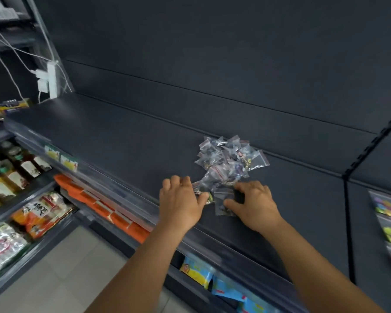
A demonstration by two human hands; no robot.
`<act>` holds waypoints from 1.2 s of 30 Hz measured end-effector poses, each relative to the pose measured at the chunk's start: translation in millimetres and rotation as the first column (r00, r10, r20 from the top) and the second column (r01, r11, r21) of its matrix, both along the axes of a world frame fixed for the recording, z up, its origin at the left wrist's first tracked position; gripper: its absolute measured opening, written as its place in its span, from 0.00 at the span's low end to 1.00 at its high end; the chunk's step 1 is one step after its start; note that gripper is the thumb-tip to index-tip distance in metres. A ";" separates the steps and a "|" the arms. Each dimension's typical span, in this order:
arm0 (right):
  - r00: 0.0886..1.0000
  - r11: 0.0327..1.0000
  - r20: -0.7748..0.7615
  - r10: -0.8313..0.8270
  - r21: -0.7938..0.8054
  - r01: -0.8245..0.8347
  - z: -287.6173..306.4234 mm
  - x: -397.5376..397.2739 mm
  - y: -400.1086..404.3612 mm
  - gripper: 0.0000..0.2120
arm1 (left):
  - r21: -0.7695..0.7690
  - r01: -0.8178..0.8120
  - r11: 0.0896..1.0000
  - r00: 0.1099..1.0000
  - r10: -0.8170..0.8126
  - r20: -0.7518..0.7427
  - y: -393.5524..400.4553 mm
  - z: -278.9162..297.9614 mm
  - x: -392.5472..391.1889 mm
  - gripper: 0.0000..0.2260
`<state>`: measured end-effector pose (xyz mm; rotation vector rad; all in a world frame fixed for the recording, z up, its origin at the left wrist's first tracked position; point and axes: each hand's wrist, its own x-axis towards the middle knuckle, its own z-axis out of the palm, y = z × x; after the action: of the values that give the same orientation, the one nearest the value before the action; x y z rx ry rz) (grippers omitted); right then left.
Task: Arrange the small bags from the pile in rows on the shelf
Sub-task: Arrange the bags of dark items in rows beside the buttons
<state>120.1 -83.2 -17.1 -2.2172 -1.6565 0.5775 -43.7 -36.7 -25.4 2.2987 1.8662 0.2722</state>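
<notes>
Two hands (182, 201) (255, 205) touch one bag pile (228, 159).

Large black Chinese characters stand on the orange-and-white plastic snack packet (40, 214), low and far left of the left hand (181, 199); they are too blurred to read.

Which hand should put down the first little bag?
Probably the left hand: it touches the pile of small bags and the bare shelf lies on its side.
</notes>
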 end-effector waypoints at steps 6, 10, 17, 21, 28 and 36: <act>0.961 0.987 -0.225 -0.158 -0.037 0.154 -1.8 -16.8 4.0 0.06 | -0.108 0.017 0.994 0.977 0.007 0.215 8.5 -0.5 -3.0 0.16; 0.884 0.958 -0.402 -0.238 0.055 0.283 3.4 -25.6 -1.2 0.08 | -0.172 0.077 0.982 0.858 0.022 0.513 5.2 3.9 -10.4 0.12; 0.563 0.840 -0.788 -0.248 0.114 0.530 17.4 -27.3 -22.9 0.13 | -0.213 0.221 0.952 0.579 0.048 0.814 -4.7 24.3 -10.7 0.12; 0.489 0.769 -0.844 -0.221 0.158 0.620 31.4 -18.5 -48.1 0.07 | -0.220 0.406 0.887 0.492 -0.009 0.870 -18.8 34.2 8.8 0.04; 0.451 0.622 -0.850 -0.271 0.203 0.757 43.6 15.3 -106.4 0.05 | -0.274 0.601 0.751 0.422 -0.008 0.906 -60.8 45.6 67.6 0.07; 0.389 0.420 -0.855 -0.344 0.231 0.878 54.4 76.6 -207.5 0.08 | -0.217 0.728 0.650 0.383 -0.123 0.916 -137.8 58.7 156.0 0.08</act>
<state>196.7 -290.7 37.3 -1.5350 -0.3026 0.3901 112.2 -174.6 33.2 1.5908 0.5874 0.5078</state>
